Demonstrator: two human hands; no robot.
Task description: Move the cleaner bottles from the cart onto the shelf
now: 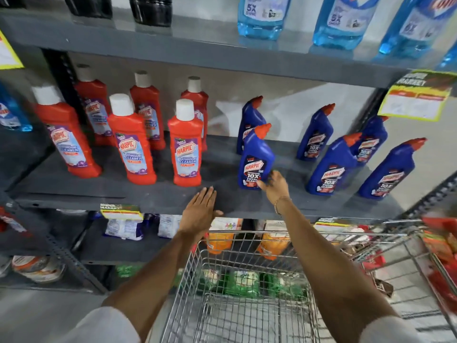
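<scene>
On the grey middle shelf a blue cleaner bottle with a red cap stands upright near the front edge. My right hand touches its lower right corner, thumb on the label and fingers spread loosely beside it. My left hand lies flat and open on the shelf's front edge, holding nothing. Several more blue bottles stand to the right, and several red bathroom cleaner bottles to the left. The wire cart sits below my arms; I see no bottle in its basket.
The upper shelf holds light blue bottles and dark ones. A yellow price tag hangs at the right. Lower shelves carry packets and orange pouches. Red packaged goods are at the right.
</scene>
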